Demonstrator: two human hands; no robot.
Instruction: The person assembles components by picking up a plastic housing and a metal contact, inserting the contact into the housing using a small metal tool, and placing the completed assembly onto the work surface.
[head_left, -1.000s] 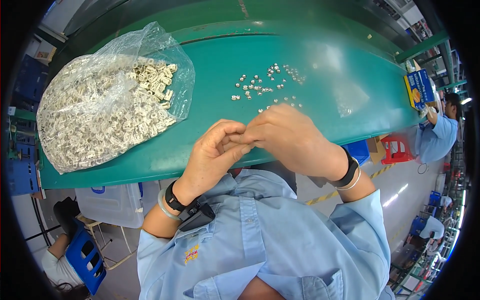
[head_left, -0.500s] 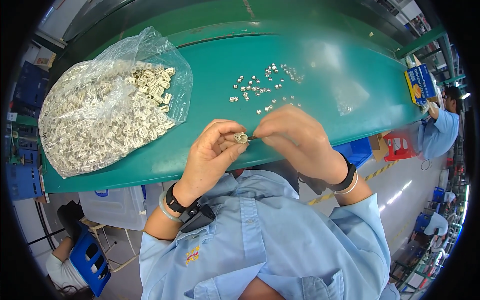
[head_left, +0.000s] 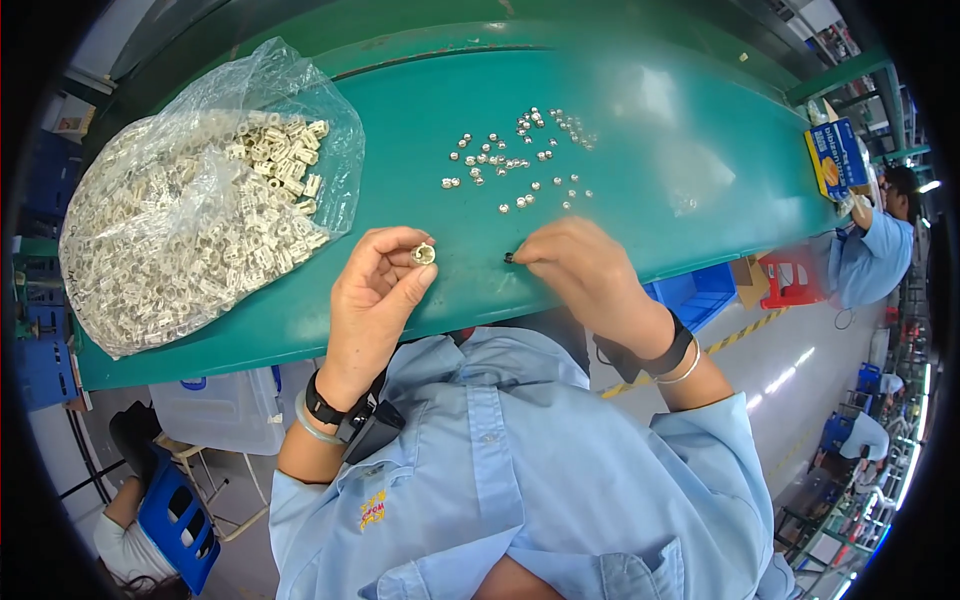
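Between the thumb and fingers of my left hand [head_left: 378, 285] is a small cream plastic part [head_left: 424, 255], its round hollow end facing up. My right hand [head_left: 585, 275] pinches a tiny dark piece [head_left: 510, 257] at its fingertips; its exact kind cannot be made out. A gap of bare green surface separates the two hands. Beyond them, several small shiny metal balls [head_left: 497, 160] lie scattered on the green table [head_left: 420, 110]. To the left, a large clear plastic bag [head_left: 200, 220] bulges with many similar cream parts [head_left: 280, 160], some showing at its open mouth.
A blue and yellow box [head_left: 838, 158] stands at the table's right end, near a co-worker in blue [head_left: 875, 255]. Below the table's edge are a blue bin [head_left: 693, 297], a red stool [head_left: 788, 282] and a clear lidded tub [head_left: 220, 410]. Another person sits at lower left.
My hands have moved apart: the left one went left with the cream part, while the right drew away holding the dark piece. The whole view has shifted slightly.
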